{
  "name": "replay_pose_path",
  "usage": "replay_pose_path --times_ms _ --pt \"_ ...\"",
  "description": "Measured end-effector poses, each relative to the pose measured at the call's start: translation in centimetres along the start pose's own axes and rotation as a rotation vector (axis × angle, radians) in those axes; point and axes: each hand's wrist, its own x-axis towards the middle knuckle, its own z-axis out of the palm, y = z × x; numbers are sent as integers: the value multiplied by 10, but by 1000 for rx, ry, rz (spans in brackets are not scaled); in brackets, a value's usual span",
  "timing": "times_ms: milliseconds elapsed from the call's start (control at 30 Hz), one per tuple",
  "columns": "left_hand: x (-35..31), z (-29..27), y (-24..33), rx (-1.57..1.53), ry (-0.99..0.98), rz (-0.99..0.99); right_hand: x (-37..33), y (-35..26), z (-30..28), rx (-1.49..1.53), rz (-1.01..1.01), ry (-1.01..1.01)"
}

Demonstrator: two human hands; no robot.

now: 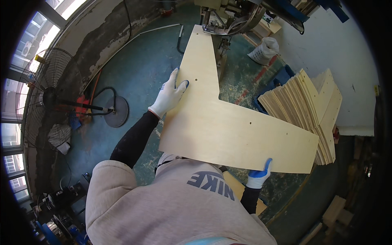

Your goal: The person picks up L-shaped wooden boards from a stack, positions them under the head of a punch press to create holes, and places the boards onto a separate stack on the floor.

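A large pale L-shaped plywood panel (237,126) with several small drilled holes lies across my front. Its narrow far arm reaches up to the head of a machine (228,20), where the tip sits beside the metal parts. My left hand (168,94), in a white glove with blue fingertips, grips the panel's left edge, thumb and index finger showing along it. At the near edge, toward the right end, my right hand (259,174) in a blue-palmed glove holds the board with the thumb on top; its other fingers are hidden beneath.
A stack of similar cut panels (298,102) leans at the right, by a blue crate (271,87). Beyond it stands a white sack (264,51). On the left is a large floor fan (49,96) with a round base (116,111). Wood blocks (337,210) lie lower right.
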Motion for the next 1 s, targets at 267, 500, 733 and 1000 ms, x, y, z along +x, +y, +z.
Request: replay_pose_path --times_ms 267,500,733,1000 --pt "37 10 19 264 -170 69 9 -6 2 7 55 50" --pt "34 11 5 284 -133 83 4 -19 10 14 103 77" --pt "32 10 9 248 -134 55 -3 -22 23 -16 44 84" --pt "35 5 14 212 -171 65 2 -23 22 17 -30 98"
